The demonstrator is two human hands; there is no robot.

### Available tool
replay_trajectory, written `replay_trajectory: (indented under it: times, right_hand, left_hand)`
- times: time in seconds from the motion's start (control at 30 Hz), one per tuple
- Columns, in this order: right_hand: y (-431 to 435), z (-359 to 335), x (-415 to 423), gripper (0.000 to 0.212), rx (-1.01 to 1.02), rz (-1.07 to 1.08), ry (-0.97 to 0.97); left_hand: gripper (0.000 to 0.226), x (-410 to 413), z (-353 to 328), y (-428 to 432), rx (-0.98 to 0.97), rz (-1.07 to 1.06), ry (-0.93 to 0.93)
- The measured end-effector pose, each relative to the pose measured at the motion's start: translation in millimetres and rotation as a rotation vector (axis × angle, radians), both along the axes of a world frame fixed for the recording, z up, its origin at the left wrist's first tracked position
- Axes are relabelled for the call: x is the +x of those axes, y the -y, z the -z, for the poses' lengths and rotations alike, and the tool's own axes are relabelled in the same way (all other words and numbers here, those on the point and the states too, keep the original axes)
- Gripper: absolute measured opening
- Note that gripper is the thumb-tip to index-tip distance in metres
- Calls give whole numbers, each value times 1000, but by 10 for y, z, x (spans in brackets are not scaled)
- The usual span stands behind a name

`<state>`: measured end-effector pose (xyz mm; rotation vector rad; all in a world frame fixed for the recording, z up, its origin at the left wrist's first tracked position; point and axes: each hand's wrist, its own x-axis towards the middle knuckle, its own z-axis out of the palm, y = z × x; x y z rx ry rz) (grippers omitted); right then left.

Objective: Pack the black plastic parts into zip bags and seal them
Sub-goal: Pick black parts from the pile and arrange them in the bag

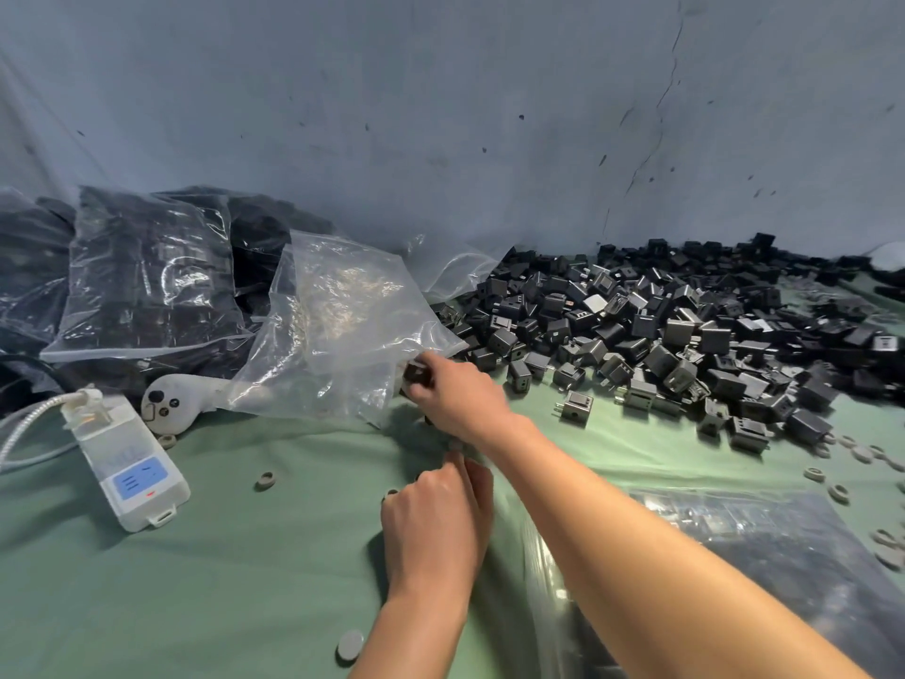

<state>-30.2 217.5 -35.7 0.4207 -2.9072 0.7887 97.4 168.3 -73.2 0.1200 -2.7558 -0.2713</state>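
Clear plastic catches the light in the head view: an empty zip bag (343, 306) slumps on the green-covered table (220, 556), its near corner, apparently the mouth, touching the right hand (458, 392), which clutches a black part (417, 373) at that edge. The left hand (436, 517) sits nearer the body, fingers curled; whether it pinches anything cannot be told. The heap of black plastic parts (661, 325) spreads right of both hands, closer to the right one. Filled bags (147, 272) lie far left.
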Motion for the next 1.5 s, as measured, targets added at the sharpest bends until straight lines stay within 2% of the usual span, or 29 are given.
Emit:
replay_trajectory:
  times: [0.1, 0.23, 0.33, 0.43, 0.73, 1.0, 1.1, 1.3, 1.4, 1.5]
  right_hand:
    - [-229, -143, 81, 15, -826, 129, 378]
    - [-569, -160, 337, 33, -1544, 229, 873]
    - [-716, -145, 510, 37, -2021, 251, 934]
    - [-808, -130, 715, 38, -2234, 174, 899]
    - [-1089, -207, 1196, 44, -2389, 92, 858]
    - [-1935, -285, 1645, 62, -2604, 181, 535]
    - [-2159, -277, 1767, 61, -2584, 163, 463]
    - [-2232, -164, 1876, 66, -2535, 109, 476]
    - [-2229, -37, 1918, 64, -2454, 88, 457]
    - [-2265, 23, 1932, 58, -2457, 66, 452]
  left_hand:
    - [24, -34, 26, -26, 32, -33, 13]
    - [29, -46, 67, -24, 123, -8, -37]
    - [33, -46, 59, -2, 95, -7, -17]
    - [35, -56, 58, 13, 113, -12, 3]
    - [34, 3, 0, 2, 197, -13, -3]
    - [30, -20, 51, 67, 236, -31, -24]
    - [29, -14, 59, 72, 253, -38, -14]
    - [31, 29, 72, 51, 293, -54, 17]
    - [32, 44, 77, 60, 281, -72, 21]
    - [32, 36, 77, 42, 259, -82, 21]
